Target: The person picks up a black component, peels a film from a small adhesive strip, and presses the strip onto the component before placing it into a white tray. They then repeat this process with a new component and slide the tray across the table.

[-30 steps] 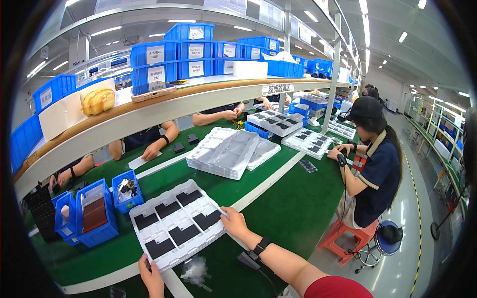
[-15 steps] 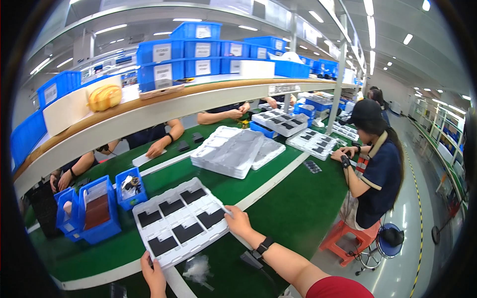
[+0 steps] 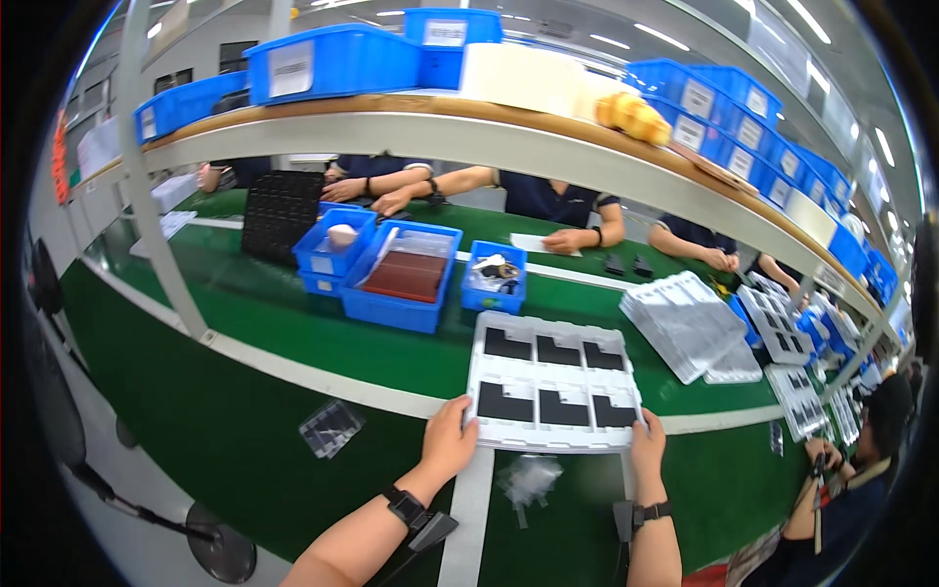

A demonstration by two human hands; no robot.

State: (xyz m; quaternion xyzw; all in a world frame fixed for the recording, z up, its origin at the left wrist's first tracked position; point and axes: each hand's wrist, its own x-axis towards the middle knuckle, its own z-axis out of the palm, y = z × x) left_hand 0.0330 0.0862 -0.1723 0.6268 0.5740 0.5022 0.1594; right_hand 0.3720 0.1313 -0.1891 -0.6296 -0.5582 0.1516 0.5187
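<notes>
A white moulded tray [image 3: 550,442] with several black flat parts in its pockets lies on the green conveyor belt in front of me. My left hand [image 3: 449,436] grips its near left corner. My right hand [image 3: 648,445] grips its near right corner. Both wrists wear dark straps. A small crumpled clear bag [image 3: 529,478] lies on the belt just under the tray's near edge, between my hands.
Blue bins [image 3: 406,276] stand behind the tray, one with brown parts, a smaller one [image 3: 494,278] with small pieces. A stack of white trays [image 3: 685,324] lies to the right. A clear packet [image 3: 331,428] lies at left. Other people's arms reach across from the far side; a seated person [image 3: 849,489] works at right.
My view has swung left, so the tray now sits in the middle. My right hand has shifted from the tray's right side to its near right corner; my left hand stays on the near left corner.
</notes>
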